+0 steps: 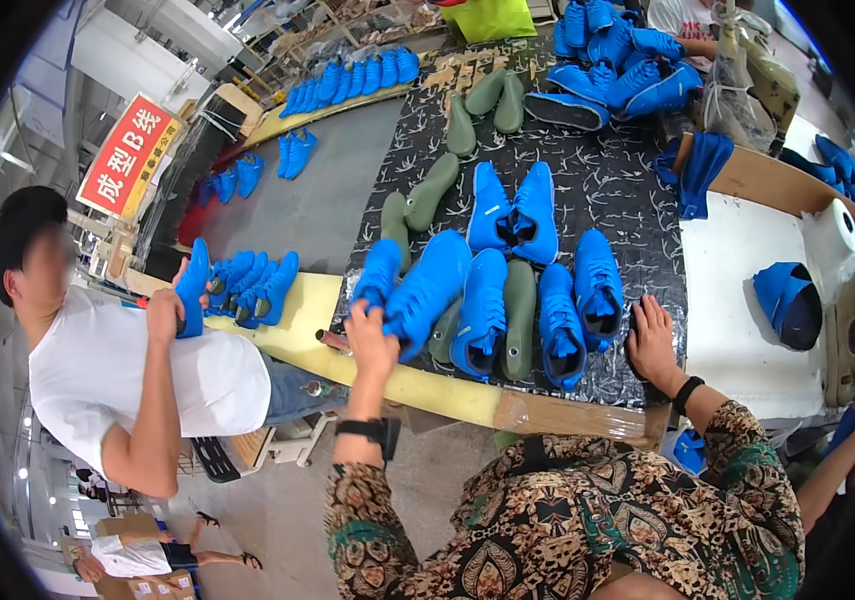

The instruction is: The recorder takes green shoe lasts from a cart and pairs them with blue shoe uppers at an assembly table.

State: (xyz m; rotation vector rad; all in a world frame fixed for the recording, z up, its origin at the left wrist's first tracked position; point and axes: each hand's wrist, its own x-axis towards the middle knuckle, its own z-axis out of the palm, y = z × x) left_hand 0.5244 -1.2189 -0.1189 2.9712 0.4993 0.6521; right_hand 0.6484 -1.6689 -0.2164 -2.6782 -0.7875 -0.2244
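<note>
My left hand (372,342) grips a blue shoe (432,290) at its heel, at the table's near left edge. Another blue shoe (380,270) is right beside it, touching my fingers or nearly so. My right hand (654,342) lies flat on the black patterned table cover (638,385), fingers apart, holding nothing. Between my hands stand blue shoes (480,310) with toes pointing away, and a right-hand pair (580,305). Green shoe lasts (519,320) lie among them. Farther off, another blue pair (514,212) has its toes pointing away, with more green lasts (433,190) to its left.
A co-worker in a white shirt (178,395) holds a blue shoe (194,285) at left. Rows of blue shoes (353,78) line the yellow-edged conveyor (338,160). A shoe pile (628,75) sits at the far right, with a white table (738,300) nearer. A person's arm shows at the right rim.
</note>
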